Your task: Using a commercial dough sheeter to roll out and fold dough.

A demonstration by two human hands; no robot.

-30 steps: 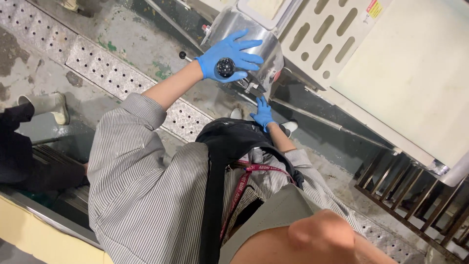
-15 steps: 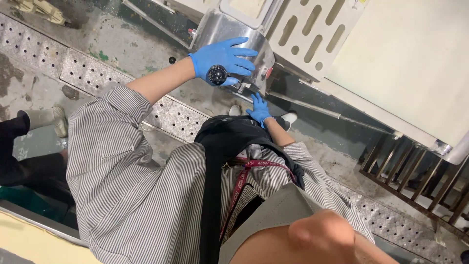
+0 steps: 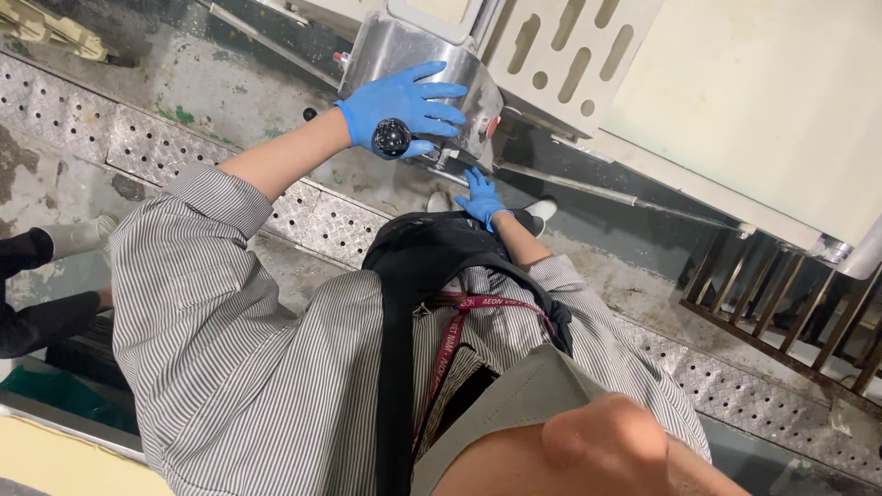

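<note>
Head view, looking steeply down over the person's own chest and shoulders.

Left hand (image 3: 404, 108), in a blue glove, is laid flat on the steel housing (image 3: 413, 55). Fingers are spread and released, pointing right across the curved metal; nothing is grasped. A black knob (image 3: 391, 138) is seen just below the palm, touching or just beside the heel of the hand; whether it is pressed cannot be told.

Right hand (image 3: 480, 197), also blue-gloved, is lower and nearer the body. Its fingers are extended and loosely spread, pointing up toward the underside of the housing near a thin metal bar (image 3: 588, 188). No clenching is seen. Contact with the housing cannot be confirmed, as the fingertips are partly hidden in shadow.

The housing is located at top centre, mounted against a cream slotted panel (image 3: 570, 46), which is joined to a large plain cream surface on the right.

A striped shirt (image 3: 230, 349), a black strap (image 3: 395, 367) and a red lanyard (image 3: 450, 340) are seen in the foreground. Below the hands a wet concrete floor (image 3: 230, 83) is crossed by a perforated drain cover (image 3: 312, 216). A rusty grate (image 3: 790, 312) is at right. A dark sleeve (image 3: 37, 321) of another person is at the left edge.
</note>
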